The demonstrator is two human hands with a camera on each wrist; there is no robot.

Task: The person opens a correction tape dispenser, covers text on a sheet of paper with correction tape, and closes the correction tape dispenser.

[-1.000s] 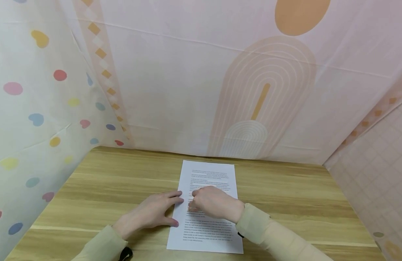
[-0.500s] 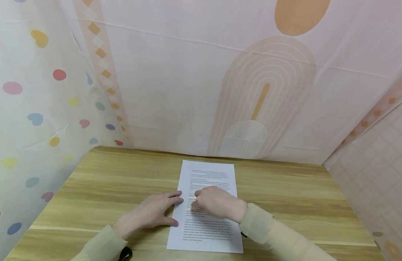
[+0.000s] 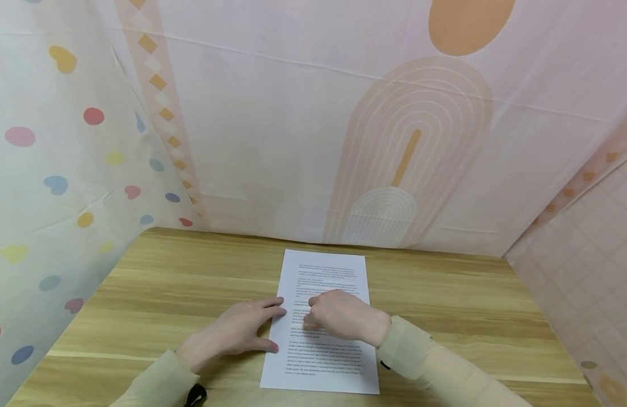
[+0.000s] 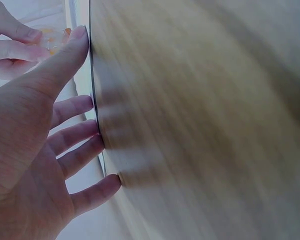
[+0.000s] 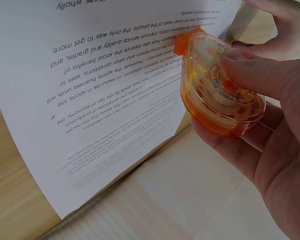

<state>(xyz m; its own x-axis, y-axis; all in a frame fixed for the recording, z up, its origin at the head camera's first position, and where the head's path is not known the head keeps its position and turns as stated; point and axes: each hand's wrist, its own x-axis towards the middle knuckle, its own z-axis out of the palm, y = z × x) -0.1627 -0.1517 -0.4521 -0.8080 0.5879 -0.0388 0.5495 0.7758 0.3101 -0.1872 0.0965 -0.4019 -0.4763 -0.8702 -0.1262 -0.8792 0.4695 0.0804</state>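
Note:
A printed sheet of paper [image 3: 318, 381] lies flat on the wooden table. My right hand [image 3: 341, 316] pinches an orange, clear-cased correction tape [image 5: 222, 92] between thumb and fingers. In the right wrist view its orange tip [image 5: 187, 42] meets the paper among the printed lines. From the head view the hand hides the dispenser almost wholly. My left hand [image 3: 237, 330] lies with fingers spread, its fingertips and thumb resting on the sheet's left edge. The left wrist view shows that left hand [image 4: 35, 135] from the palm side, holding nothing.
The wooden table [image 3: 445, 316] reaches back to a patterned curtain [image 3: 262, 141] along its far edge. A dotted curtain [image 3: 54, 226] hangs at the left, another patterned cloth [image 3: 588, 254] at the right. A black strap [image 3: 195, 394] shows at the left sleeve.
My right hand has slid a short way to the right across the paper with the correction tape. The left hand and the sheet have stayed in place.

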